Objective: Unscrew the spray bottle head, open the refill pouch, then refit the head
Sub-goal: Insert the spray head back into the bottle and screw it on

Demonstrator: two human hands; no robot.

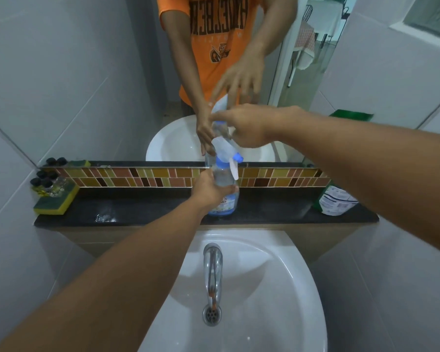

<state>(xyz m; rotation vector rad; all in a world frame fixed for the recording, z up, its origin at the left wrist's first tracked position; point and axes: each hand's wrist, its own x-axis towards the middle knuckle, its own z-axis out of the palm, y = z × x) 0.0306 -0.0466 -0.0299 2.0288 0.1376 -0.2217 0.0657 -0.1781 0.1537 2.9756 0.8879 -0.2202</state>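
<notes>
1. We saw the spray bottle [222,196] standing upright on the dark shelf [142,207] behind the sink [277,288], at about 12 o'clock from the tap [213,265].
2. Our left hand [208,190] gripped the bottle's body, fingers curled round it from the 9 o'clock side.
3. The spray head [226,154], white with blue parts, sat on the bottle neck, its trigger hanging toward 5 o'clock.
4. Our right hand [244,128] hovered just above the head at 1 o'clock; it was blurred, and we could not tell whether its fingers touched the head.
5. The refill pouch [337,199] lay on the shelf at 3 o'clock from the bottle, well apart from it.
6. A yellow and green sponge [55,201] carrying small black-capped bottles [45,180] sat at the shelf's 9 o'clock end.
</notes>
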